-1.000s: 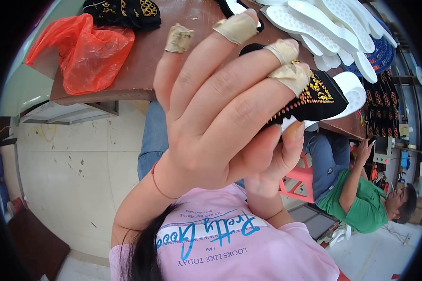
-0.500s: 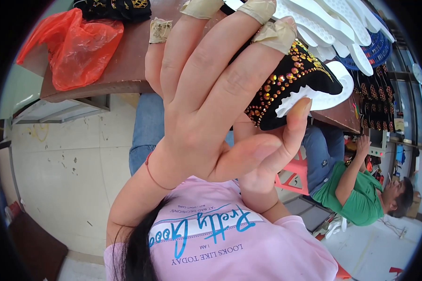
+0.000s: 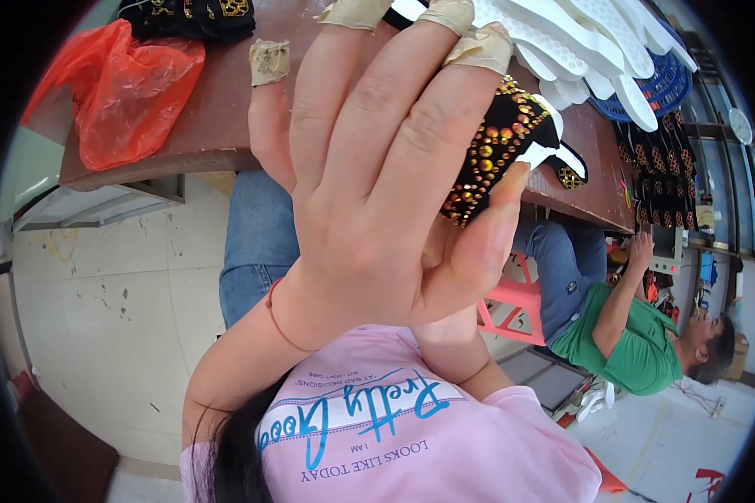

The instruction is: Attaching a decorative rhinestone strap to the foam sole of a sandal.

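Observation:
A black slipper upper [image 3: 497, 147] studded with gold and orange rhinestones is held between my hands, with a white edge showing at its right. My left hand [image 3: 365, 197], tape wrapped round its fingertips, lies across the upper with long fingers bent over it and the thumb below. Behind it, my right hand [image 3: 446, 332] is mostly hidden; its thumb seems to press on the upper's lower edge, and its other fingers do not show. Just beyond lies a white sole, partly covered, and a small black gem-studded piece [image 3: 571, 178] on the table.
Many white soles [image 3: 562, 38] are heaped on the brown table [image 3: 226, 109] beside a blue basket [image 3: 675, 88]. At left lie a red plastic bag [image 3: 134, 101] and black studded pieces [image 3: 189, 18]. A person in green [image 3: 629, 335] sits at right, near a pink stool [image 3: 516, 298].
My left thumb has come up against the right thumb, which is now more covered. The upper has turned, so less of its jagged white edge shows. The whole view has shifted slightly.

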### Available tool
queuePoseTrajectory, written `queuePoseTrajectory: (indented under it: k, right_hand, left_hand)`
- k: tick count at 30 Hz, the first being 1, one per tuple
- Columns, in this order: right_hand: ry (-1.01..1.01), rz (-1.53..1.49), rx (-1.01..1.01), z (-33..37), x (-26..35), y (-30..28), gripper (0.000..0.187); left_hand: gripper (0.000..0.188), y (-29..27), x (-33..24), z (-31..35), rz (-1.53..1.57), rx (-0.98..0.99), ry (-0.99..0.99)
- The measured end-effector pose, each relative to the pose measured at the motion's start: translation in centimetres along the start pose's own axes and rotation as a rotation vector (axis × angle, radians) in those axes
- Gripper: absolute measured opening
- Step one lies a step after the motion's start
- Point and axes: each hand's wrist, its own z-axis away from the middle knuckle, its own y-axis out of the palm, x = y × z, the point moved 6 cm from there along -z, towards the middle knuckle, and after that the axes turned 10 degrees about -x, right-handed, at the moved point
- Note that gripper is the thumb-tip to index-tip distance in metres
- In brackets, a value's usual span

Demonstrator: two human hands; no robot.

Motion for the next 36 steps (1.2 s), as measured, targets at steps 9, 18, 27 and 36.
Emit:
queuePoseTrajectory:
  k: [9, 18, 27, 36]
  right_hand:
    - [-0.128, 0.076, -0.153, -0.7, 1.5, -1.1, 0.055]
    - [-0.289, 0.181, -0.087, -0.4, 3.5, -1.0, 0.062]
    - [-0.326, 0.187, -0.049, -1.1, 4.6, -2.3, 0.068]
    - [-0.303, 0.224, -0.113, -1.5, 5.3, -2.2, 0.067]
  left_hand:
    - [0.047, 0.3, -0.8, -5.8, 0.048, -0.053, 0.08]
    - [0.045, -0.8, -1.2, -7.5, 0.044, 0.082, 0.116]
    - [0.046, -0.2, -0.3, -7.7, 0.231, 0.067, 0.134]
    - [0.048, 0.4, -0.5, -9.5, 0.364, 0.074, 0.204]
